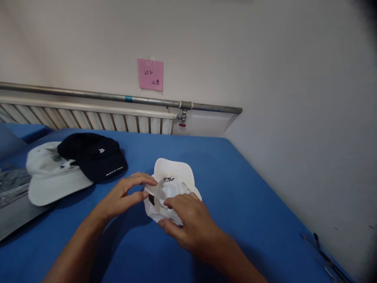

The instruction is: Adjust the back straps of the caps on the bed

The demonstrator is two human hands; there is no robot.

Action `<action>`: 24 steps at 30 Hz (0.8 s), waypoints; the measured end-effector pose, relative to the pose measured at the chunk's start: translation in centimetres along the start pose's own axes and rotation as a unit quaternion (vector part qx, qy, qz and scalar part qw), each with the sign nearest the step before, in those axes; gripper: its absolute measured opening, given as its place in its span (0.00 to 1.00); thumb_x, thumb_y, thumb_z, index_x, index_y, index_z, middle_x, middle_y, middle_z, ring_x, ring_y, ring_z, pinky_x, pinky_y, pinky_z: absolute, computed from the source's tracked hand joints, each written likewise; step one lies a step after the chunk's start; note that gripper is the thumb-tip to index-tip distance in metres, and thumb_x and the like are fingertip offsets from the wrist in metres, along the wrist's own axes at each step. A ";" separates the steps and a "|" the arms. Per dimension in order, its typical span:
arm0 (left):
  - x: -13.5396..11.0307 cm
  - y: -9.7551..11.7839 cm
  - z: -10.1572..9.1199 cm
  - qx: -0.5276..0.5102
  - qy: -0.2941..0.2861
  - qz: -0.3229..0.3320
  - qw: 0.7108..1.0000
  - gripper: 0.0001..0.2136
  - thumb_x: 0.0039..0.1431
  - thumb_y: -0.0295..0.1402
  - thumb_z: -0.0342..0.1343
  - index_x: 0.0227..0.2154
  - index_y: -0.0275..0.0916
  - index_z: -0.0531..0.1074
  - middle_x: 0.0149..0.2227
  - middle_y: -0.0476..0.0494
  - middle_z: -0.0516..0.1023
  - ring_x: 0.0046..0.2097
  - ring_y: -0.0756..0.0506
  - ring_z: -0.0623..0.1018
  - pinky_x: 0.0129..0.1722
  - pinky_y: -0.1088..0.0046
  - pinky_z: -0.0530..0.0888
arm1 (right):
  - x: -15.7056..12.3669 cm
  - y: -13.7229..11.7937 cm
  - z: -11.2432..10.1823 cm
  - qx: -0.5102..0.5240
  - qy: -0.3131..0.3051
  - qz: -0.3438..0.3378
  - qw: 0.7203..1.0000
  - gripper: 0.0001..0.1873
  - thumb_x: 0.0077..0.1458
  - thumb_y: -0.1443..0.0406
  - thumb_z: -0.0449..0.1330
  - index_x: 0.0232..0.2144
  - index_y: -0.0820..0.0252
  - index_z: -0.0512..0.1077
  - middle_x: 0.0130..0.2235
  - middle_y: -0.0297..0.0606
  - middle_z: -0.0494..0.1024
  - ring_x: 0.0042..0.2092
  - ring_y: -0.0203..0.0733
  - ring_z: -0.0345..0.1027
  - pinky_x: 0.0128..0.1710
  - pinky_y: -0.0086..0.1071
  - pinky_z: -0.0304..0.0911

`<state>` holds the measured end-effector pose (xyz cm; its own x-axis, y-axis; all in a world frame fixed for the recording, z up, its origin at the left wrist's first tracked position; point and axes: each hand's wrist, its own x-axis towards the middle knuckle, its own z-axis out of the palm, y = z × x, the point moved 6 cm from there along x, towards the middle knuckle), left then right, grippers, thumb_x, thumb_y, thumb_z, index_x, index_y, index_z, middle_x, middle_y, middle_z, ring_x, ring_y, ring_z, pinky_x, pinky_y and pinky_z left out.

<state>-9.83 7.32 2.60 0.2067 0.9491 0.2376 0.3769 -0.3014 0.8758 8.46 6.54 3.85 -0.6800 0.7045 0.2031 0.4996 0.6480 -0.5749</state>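
A white cap [173, 177] lies upside down on the blue bed sheet [241, 188], its brim pointing away from me. My left hand [125, 194] pinches the cap's left edge between thumb and fingertips. My right hand [188, 220] rests on the cap's near side, fingers curled over the folded white fabric and thumb under it. Both hands are closed on the cap.
A dark navy cap [94, 155] sits partly on top of a pale white cap [50, 177] at the left. A grey printed cloth [11, 196] lies at the far left. A radiator [88, 118] and pipe [118, 98] run along the wall, with a pink note [150, 74] above.
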 end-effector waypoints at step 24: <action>0.0 -2.3 2.7 -0.177 -0.079 -0.106 0.975 0.07 0.53 0.36 0.61 0.31 0.39 0.78 0.33 0.45 0.76 0.37 0.46 0.72 0.38 0.73 0.69 | 0.3 4.8 2.0 0.483 0.035 0.194 0.853 0.07 0.51 0.60 0.60 0.28 0.58 0.69 0.23 0.27 0.68 0.19 0.27 0.50 0.18 0.23 0.45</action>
<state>-8.30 7.75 -0.57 0.3055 0.9522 -0.0078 0.0975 -0.0232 0.9950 9.55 9.32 -0.42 -0.5132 0.8493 -0.1237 -0.0181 -0.1548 -0.9878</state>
